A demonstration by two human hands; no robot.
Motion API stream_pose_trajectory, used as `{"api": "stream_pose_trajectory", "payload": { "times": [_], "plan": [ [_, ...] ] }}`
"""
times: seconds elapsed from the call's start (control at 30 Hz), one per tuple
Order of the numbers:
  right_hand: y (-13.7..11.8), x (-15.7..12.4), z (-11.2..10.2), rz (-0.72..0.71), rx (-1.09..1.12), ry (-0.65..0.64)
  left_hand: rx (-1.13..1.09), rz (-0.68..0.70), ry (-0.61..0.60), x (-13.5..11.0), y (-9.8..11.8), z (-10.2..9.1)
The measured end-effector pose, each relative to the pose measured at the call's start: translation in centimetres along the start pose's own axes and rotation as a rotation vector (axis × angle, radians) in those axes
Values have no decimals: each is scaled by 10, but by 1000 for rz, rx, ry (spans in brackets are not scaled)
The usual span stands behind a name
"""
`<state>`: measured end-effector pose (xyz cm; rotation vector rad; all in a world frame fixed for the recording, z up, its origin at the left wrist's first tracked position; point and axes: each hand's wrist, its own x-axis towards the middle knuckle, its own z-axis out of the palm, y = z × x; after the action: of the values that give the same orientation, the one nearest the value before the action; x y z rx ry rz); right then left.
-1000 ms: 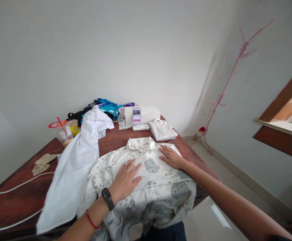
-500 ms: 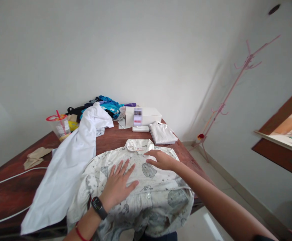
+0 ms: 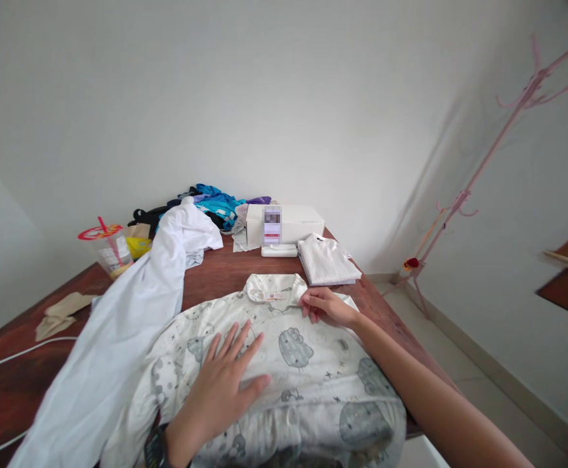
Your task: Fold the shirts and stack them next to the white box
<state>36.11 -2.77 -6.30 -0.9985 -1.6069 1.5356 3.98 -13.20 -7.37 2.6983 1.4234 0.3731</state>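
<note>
Over the near part of the worktop (image 3: pixel 216 263) lies a pale patterned shirt (image 3: pixel 288 383), spread out with its collar (image 3: pixel 274 286) at the far end and its near portion running down toward the person. Grey cartoon heads and small marks are printed over the cloth. The left hand (image 3: pixel 223 387) rests palm down on the shirt's left front, fingers spread wide, with a dark watch (image 3: pixel 156 448) on the wrist. The right hand (image 3: pixel 327 305) is at the right side of the collar, its fingers curled and drawn narrow against the edge; whether they pinch the fabric, I cannot tell.

To the left of the shirt a long white garment (image 3: pixel 128 344) stretches across the worktop, its far end against a pile of blue and dark clothes (image 3: pixel 216 203). Beyond it on the left are a clear cup (image 3: pixel 112 255) with a red straw, a yellow item (image 3: pixel 138 247), a tan cloth (image 3: pixel 62 315) and a white cable (image 3: pixel 30 353). Past the collar, a phone (image 3: pixel 272 225) stands upright before a white box (image 3: pixel 303 223), with a folded white garment (image 3: pixel 327 261) just beside, to the right. A pink coat rack (image 3: pixel 493 149) stands on the floor, well apart
</note>
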Motion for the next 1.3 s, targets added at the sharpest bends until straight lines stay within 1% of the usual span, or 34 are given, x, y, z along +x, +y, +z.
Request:
{"api": "stream_pose_trajectory", "payload": {
  "times": [0.1, 0.27, 0.43, 0.7, 0.9, 1.13, 1.3],
  "plan": [
    [0, -1, -4, 6, -16, -2, -29, -11, -11, 0, 1, -2],
    [3, 0, -5, 9, -29, -15, -70, -36, -17, 2, 4, -6],
    [4, 1, -6, 2, -21, -1, -78, -55, -55, 2, 7, -11],
    [4, 1, -5, 5, -10, 18, -59, -70, -40, 0, 10, -13],
    [1, -1, -4, -1, -25, 29, -94, -80, -37, 0, 11, -15],
    [-7, -7, -7, -4, -19, 102, -114, -73, -28, -2, 12, -16],
    [-12, -11, -8, -8, -45, 156, -177, -75, 41, -2, 10, -13]
  ]
}}
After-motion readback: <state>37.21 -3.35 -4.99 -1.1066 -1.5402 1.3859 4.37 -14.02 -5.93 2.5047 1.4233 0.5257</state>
